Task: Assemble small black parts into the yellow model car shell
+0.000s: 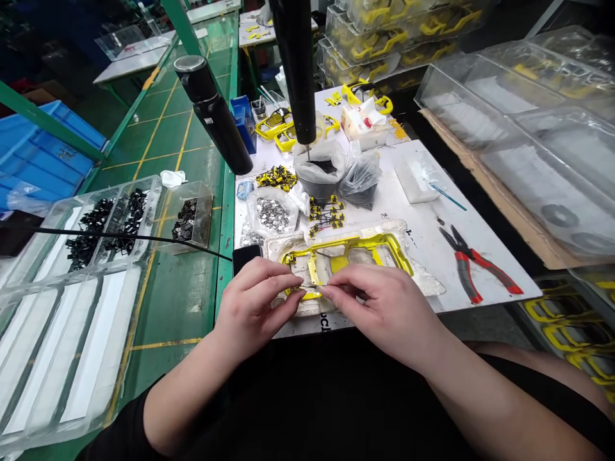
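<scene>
From my head, the one camera looked forward and down over my left hand (254, 298) and my right hand (387, 304), close by, across the white workbench (426, 240) to stacked clear plastic bins (342, 29) farther off.

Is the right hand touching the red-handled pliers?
Apart: the head view plainly shows a strip of white tabletop between the right hand and the red-handled pliers.

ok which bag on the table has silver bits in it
The left bag, nearest the phone; the middle bag and right bag hold dark bits instead.
</scene>
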`<move>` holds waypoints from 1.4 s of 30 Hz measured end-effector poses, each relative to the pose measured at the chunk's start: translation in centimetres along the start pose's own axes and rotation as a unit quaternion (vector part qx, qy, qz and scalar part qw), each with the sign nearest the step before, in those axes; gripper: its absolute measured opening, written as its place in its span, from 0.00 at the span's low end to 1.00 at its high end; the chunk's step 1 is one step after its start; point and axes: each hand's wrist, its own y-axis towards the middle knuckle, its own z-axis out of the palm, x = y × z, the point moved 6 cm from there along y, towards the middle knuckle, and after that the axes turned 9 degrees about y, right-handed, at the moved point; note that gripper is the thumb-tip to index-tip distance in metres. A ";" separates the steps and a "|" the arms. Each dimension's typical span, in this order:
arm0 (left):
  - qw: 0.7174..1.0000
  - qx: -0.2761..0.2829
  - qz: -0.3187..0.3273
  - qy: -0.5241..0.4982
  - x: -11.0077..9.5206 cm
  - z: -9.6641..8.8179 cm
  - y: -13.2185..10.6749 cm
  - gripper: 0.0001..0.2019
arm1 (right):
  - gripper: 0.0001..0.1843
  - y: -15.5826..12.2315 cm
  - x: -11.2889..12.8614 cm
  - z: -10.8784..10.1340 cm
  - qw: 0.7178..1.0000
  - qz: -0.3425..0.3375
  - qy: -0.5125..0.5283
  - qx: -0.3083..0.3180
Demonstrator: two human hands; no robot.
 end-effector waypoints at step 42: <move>0.985 0.077 -0.132 0.083 5.3 1.7 -0.9 0.04 | 0.15 6.2 -1.3 3.2 0.954 0.058 -0.285 0.069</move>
